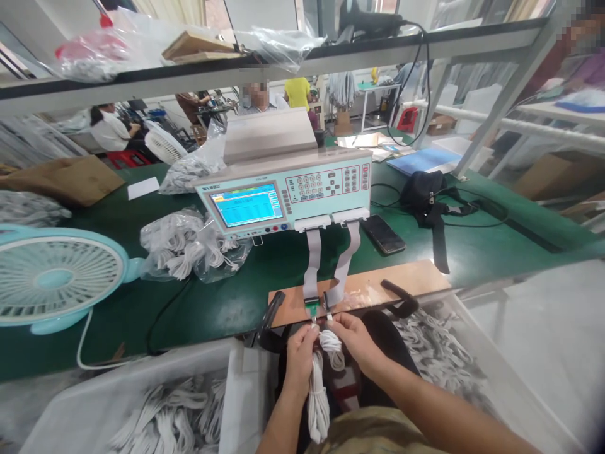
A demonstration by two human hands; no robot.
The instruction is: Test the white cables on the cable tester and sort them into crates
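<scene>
Tester, head view: the tester [343, 154] stands on the green worktop [227, 309], its screen lit; 2 grey ribbon cables [312, 261] run down from its front edge.
Left hand: the left hand [300, 353], in front of the tester, has its fingers pinching a cable plug [314, 321] right at the green adapter [312, 308] on 1 ribbon cable; whether it is seated, I cannot tell.
Right hand: the right hand [357, 340], also in front of the tester, has its fingers pinching a white cable end [329, 318] at the other ribbon cable's tip.
White cables: a long bundle [318, 407] hangs below the left hand and a shorter coil [331, 347] beside the right, both in front of the tester.
Left bin: the white bin [234, 384], in front and left of the tester, holds many bundled cables.
Right bin: the pale bin [510, 372], in front and right of the tester, is heaped with similar cables.
Clear bags: 2 clear bags [172, 243], just left of the tester, hold white cable bundles.
Rear bag: 1 more bag [191, 167], behind the tester's left end, has greyish contents, too blurred to name.
</scene>
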